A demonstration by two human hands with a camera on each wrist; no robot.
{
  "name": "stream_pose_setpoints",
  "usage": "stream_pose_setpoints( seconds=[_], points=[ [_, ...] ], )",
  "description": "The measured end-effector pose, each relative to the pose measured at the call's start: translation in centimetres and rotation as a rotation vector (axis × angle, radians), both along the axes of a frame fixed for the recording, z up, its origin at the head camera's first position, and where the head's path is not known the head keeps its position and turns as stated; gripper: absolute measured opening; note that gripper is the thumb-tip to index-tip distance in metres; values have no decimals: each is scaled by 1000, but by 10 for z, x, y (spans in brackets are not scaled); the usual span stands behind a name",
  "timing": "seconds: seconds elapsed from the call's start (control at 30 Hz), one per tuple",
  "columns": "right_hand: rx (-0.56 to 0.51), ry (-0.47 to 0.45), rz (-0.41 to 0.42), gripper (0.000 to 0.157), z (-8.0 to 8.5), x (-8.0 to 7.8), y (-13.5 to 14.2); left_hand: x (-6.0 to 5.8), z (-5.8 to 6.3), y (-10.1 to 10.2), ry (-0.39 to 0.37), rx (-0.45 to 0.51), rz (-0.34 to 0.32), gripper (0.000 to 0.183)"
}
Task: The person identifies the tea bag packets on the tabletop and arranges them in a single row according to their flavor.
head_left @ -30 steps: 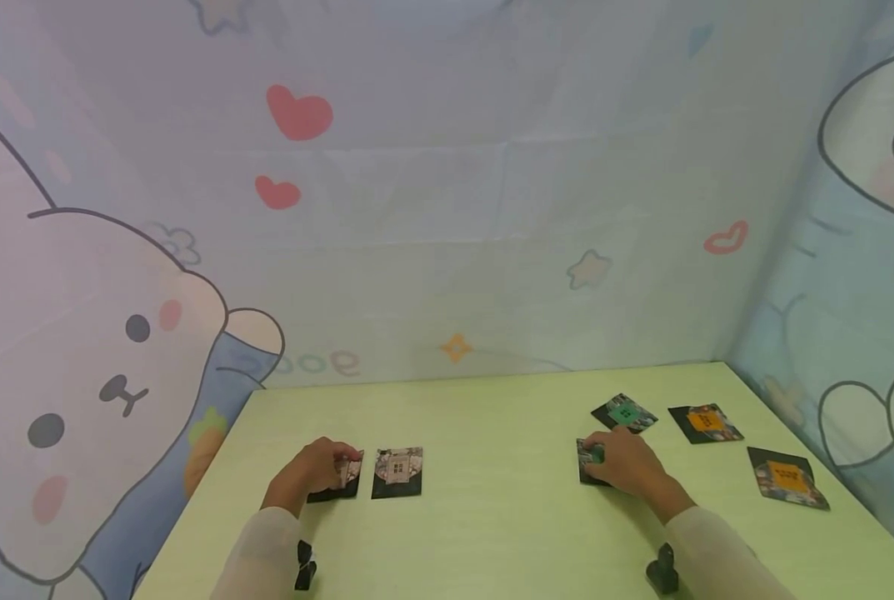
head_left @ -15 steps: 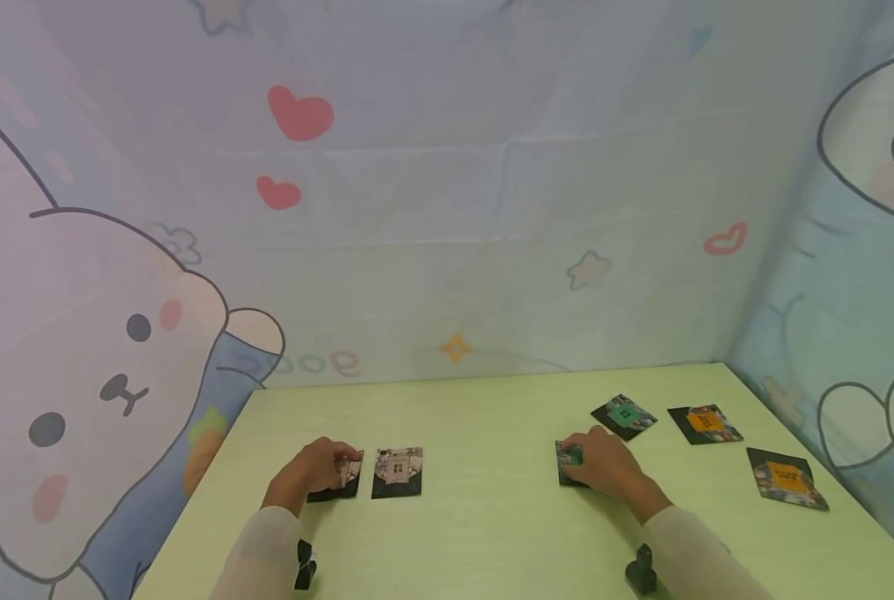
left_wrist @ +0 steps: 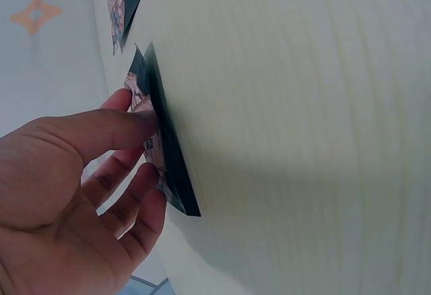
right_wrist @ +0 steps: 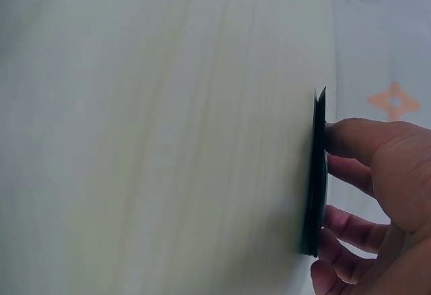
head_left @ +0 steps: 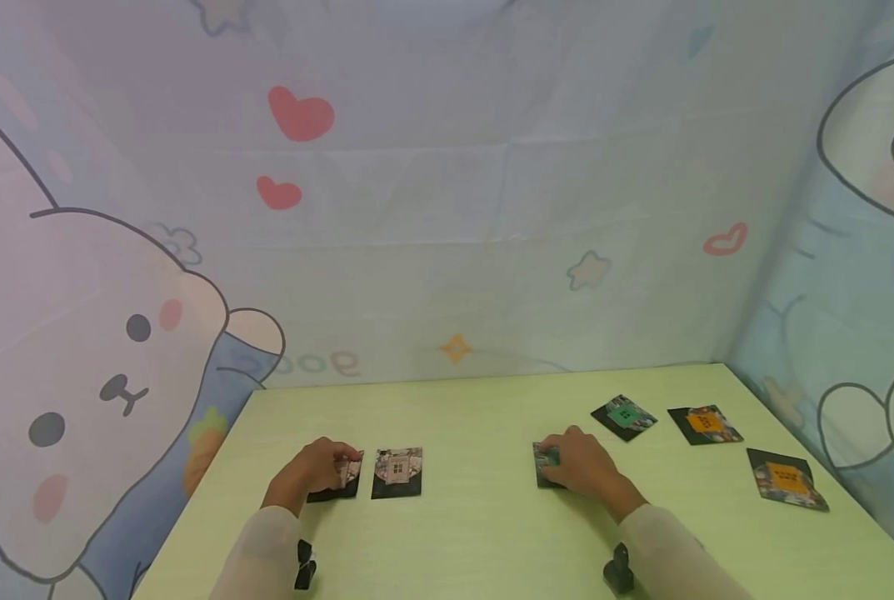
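So, cartoon-print fabric backdrop (head_left: 417, 208), pale yellow-green bench (head_left: 461, 550). The right hand (head_left: 585, 468), fingertips gripping a flat green-and-black square packet (head_left: 546, 460), has shifted left, so that packet's now closer to the beige side. The left hand (head_left: 315, 468) hasn't budged, pinching a beige-and-black square packet (head_left: 351, 475) beside its lookalike (head_left: 397, 472).

"og" (head_left: 329, 363) on bkgd cloth (head_left: 454, 208), txt on pkts (head_left: 397, 473) illegible
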State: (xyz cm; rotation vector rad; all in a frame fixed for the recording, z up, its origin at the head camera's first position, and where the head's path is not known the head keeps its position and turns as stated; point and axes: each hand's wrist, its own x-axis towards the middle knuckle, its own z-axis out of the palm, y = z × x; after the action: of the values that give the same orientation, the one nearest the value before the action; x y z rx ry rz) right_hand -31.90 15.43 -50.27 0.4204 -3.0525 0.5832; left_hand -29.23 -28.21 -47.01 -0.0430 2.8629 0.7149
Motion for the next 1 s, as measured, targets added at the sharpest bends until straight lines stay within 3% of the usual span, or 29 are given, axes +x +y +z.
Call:
stream_pose_setpoints(
  seconds=[1.0],
  points=[
    [-83,59,91,33,-5,5,-70,0,1,2,-20,3,13,55]
  ],
)
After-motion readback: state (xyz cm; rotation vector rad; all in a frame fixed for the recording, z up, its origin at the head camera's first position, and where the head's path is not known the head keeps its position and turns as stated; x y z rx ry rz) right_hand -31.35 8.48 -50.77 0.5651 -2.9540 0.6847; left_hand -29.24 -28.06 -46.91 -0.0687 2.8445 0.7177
